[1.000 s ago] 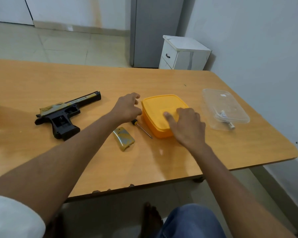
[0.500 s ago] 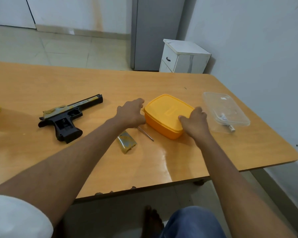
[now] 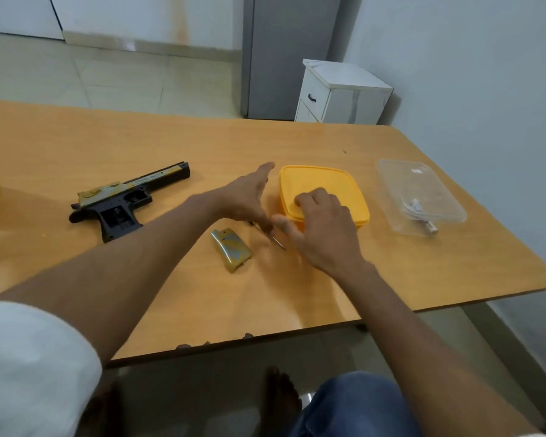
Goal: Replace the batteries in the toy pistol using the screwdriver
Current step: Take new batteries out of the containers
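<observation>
My right hand (image 3: 320, 228) rests fingers-down on the orange box (image 3: 323, 192); my left hand (image 3: 249, 200) is spread beside it, holding nothing. The toy pistol (image 3: 123, 200) lies far left. I should brace the base and peel the lid by one corner

Both bare forearms reach forward from the near edge of the view. The left hand (image 3: 249, 197) is spread flat, fingers straight and pointing away, palm turned inward, holding nothing. The right hand (image 3: 322, 228) hangs palm down, fingers curled loosely, thumb stretched toward the left hand.
</observation>
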